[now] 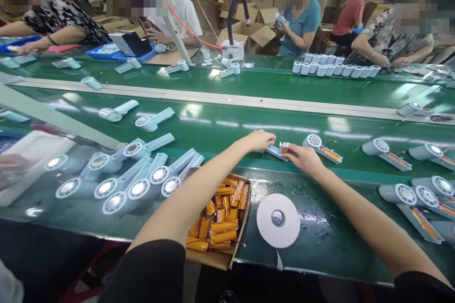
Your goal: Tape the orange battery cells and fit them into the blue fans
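Over the green belt, my left hand [261,140] is closed at the far-left end of a light-blue handheld fan casing [276,152]. Only the casing's open handle shows; the rest is hidden behind the hand. My right hand [302,157] is at the other end of the handle, fingers pinched together, with a small white piece by the fingertips. Whether that is tape or a finger cover I cannot tell. Just right of it lies a fan [314,141] with an orange battery in its handle. Below my forearms are a cardboard box of orange battery packs [223,227] and a white tape roll [263,220].
Several fan casings with bare handles [115,202] crowd the left ledge. Fans with batteries [405,194] lie at the right. Across the belt, co-workers sit near rows of white-blue cylinders [334,70]. A slanting metal post [60,116] crosses the left side.
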`<control>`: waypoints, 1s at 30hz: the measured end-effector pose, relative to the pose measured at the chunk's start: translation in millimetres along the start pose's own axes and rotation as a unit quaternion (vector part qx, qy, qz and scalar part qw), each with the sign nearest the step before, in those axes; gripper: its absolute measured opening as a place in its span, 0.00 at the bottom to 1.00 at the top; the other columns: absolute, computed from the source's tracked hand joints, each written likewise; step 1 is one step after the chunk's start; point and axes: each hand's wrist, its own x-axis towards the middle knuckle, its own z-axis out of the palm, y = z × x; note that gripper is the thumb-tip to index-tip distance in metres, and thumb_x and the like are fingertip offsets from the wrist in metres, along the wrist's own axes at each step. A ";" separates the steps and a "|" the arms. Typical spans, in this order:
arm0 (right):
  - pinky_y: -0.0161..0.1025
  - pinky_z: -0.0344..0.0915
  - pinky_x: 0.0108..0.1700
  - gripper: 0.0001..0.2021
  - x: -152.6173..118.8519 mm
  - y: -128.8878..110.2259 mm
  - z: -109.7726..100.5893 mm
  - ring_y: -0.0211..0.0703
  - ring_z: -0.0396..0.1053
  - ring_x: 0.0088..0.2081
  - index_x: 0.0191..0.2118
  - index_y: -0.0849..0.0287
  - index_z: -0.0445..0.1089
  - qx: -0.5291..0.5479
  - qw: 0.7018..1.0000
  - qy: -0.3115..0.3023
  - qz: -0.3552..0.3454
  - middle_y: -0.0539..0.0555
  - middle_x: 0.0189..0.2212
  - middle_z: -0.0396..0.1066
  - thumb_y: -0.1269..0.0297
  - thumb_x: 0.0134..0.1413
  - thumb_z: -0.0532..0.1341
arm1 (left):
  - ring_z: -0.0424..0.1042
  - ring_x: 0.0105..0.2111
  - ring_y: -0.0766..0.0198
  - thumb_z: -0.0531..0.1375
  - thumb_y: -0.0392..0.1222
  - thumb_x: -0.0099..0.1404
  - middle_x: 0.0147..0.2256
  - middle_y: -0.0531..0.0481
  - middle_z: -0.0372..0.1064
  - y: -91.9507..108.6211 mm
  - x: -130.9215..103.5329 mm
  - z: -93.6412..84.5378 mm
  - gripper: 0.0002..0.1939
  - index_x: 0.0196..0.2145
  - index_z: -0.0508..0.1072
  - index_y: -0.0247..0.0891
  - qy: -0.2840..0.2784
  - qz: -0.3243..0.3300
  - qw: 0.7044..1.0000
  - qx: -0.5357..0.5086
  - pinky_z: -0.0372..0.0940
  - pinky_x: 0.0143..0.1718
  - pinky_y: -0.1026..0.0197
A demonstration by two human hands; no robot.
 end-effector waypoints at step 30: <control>0.32 0.55 0.16 0.38 -171.1 -107.1 16.4 0.36 0.63 0.19 0.61 0.58 0.69 0.446 0.885 0.006 0.133 0.53 0.32 0.76 0.30 0.62 0.55 | 0.71 0.57 0.42 0.61 0.44 0.71 0.53 0.37 0.74 159.5 -249.6 62.8 0.18 0.56 0.73 0.35 0.270 0.104 0.954 0.079 0.49 0.71 0.24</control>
